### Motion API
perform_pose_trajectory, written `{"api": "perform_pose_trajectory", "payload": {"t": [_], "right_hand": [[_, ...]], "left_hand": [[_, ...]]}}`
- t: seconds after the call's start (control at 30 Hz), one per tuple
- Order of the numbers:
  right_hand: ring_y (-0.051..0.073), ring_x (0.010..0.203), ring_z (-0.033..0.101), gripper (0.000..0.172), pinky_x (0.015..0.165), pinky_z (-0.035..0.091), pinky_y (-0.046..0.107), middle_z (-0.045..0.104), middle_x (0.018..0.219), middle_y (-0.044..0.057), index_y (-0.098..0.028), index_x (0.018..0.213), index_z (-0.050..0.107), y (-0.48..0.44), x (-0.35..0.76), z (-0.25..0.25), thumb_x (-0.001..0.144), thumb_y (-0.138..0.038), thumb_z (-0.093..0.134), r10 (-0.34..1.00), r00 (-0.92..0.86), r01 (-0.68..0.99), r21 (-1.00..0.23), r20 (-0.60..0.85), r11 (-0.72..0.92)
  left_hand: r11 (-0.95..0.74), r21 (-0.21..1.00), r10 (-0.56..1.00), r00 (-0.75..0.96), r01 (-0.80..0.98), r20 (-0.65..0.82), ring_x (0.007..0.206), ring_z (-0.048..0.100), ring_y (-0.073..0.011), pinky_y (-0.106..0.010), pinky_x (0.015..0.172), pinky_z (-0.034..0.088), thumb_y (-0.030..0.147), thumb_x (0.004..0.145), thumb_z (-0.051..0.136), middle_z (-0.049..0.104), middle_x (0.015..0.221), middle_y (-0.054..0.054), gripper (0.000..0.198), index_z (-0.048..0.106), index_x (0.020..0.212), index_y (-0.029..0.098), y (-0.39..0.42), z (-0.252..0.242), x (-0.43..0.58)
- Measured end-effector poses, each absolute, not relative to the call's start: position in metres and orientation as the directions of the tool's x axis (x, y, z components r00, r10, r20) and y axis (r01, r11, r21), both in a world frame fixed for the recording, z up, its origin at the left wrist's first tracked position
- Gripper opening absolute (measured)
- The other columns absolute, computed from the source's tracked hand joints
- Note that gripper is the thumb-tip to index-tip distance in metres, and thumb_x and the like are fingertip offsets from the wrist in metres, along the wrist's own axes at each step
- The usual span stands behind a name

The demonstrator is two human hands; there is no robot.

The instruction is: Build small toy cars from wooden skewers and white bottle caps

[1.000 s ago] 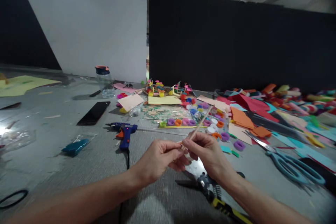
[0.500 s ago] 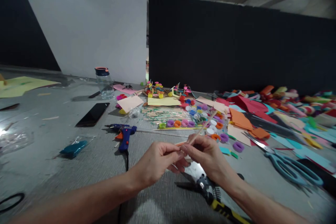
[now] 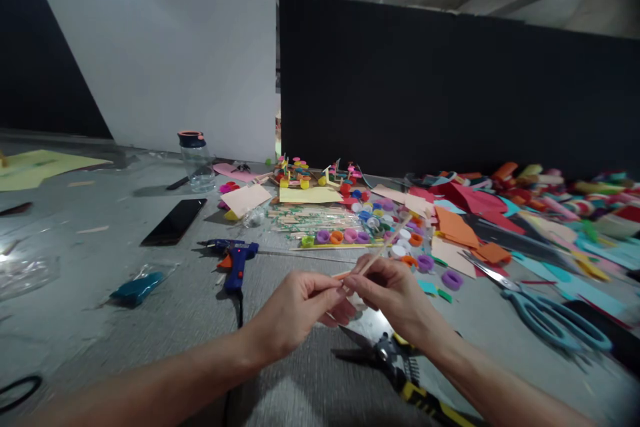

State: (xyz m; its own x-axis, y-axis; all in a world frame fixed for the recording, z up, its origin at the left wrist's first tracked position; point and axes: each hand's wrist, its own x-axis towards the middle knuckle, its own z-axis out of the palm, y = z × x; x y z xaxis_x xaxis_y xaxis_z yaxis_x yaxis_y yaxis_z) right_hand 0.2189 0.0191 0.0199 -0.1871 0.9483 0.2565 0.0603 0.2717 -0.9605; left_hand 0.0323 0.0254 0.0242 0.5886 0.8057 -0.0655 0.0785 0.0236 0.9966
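My two hands meet above the middle of the grey table, fingertips touching. A thin pale wooden stick (image 3: 387,244) slants up and away to the right, pinched between the thumb and fingers of my right hand (image 3: 395,290). My left hand (image 3: 300,310) is closed in a pinch on a thin orange piece (image 3: 341,275), which meets the stick's lower end at the fingertips. How the two parts join is hidden by my fingers. Below my right hand lies a pair of pliers (image 3: 395,360) with black and yellow handles, jaws pointing left.
A blue glue gun (image 3: 240,263) lies left of my hands, its cord running toward me. Farther left are a phone (image 3: 175,221), a water bottle (image 3: 197,163) and a blue packet (image 3: 137,288). Bottle caps (image 3: 453,279), orange paper (image 3: 456,227) and scissors (image 3: 550,317) spread rightward. Small colourful models (image 3: 295,173) stand behind.
The view has shifted slightly. Both hands keep nearly the same place and hold on the stick and the orange piece. More of the pliers shows beneath my right hand.
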Motion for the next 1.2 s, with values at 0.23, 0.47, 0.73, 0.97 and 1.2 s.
{"api": "perform_pose_trajectory", "payload": {"t": [0.23,0.47,0.73,0.97,1.2], "right_hand": [[0.010,0.055,0.048,0.034,0.049,0.036,0.025,0.062,0.069,0.000,-0.018,0.071,0.068,0.018,0.220,0.026,0.081,-0.050,0.076,0.944,-0.252,0.071,-0.969,0.211,0.235],[0.010,0.055,0.047,0.035,0.048,0.034,0.025,0.059,0.070,0.000,-0.018,0.067,0.069,0.016,0.221,0.031,0.082,-0.049,0.076,0.945,-0.249,0.108,-0.964,0.212,0.245],[0.011,0.056,0.048,0.036,0.048,0.035,0.026,0.060,0.071,0.001,-0.019,0.065,0.071,0.017,0.219,0.031,0.081,-0.051,0.075,0.942,-0.247,0.128,-0.955,0.229,0.266],[0.010,0.055,0.046,0.033,0.047,0.033,0.025,0.058,0.069,-0.001,-0.019,0.068,0.070,0.017,0.221,0.031,0.083,-0.048,0.075,0.938,-0.244,0.113,-0.953,0.247,0.281],[0.010,0.055,0.046,0.032,0.048,0.034,0.026,0.059,0.069,0.000,-0.019,0.069,0.071,0.016,0.221,0.029,0.084,-0.048,0.074,0.936,-0.244,0.119,-0.950,0.252,0.287]], "left_hand": [[-0.006,0.997,0.803,0.595,0.078,-0.041,0.071,0.070,-0.0147,-0.025,0.070,0.055,0.043,0.093,0.061,0.076,0.078,-0.008,0.035,0.078,0.088,0.013,0.028,0.021,0.031],[-0.044,0.995,0.824,0.566,0.091,-0.015,0.080,0.071,-0.0173,-0.027,0.074,0.055,0.035,0.091,0.063,0.078,0.087,-0.009,0.028,0.079,0.097,0.013,0.023,0.028,0.032],[-0.016,0.997,0.825,0.565,0.081,-0.033,0.078,0.072,-0.0191,-0.030,0.076,0.057,0.040,0.090,0.065,0.077,0.083,-0.010,0.031,0.079,0.091,0.012,0.022,0.030,0.031],[0.032,0.997,0.819,0.569,0.074,-0.069,0.080,0.074,-0.0182,-0.028,0.076,0.057,0.038,0.091,0.063,0.079,0.089,-0.011,0.030,0.078,0.099,0.012,0.024,0.026,0.031],[0.001,0.997,0.825,0.564,0.076,-0.044,0.078,0.073,-0.0178,-0.028,0.073,0.056,0.041,0.091,0.064,0.079,0.091,-0.011,0.032,0.079,0.097,0.013,0.025,0.027,0.031]]}}
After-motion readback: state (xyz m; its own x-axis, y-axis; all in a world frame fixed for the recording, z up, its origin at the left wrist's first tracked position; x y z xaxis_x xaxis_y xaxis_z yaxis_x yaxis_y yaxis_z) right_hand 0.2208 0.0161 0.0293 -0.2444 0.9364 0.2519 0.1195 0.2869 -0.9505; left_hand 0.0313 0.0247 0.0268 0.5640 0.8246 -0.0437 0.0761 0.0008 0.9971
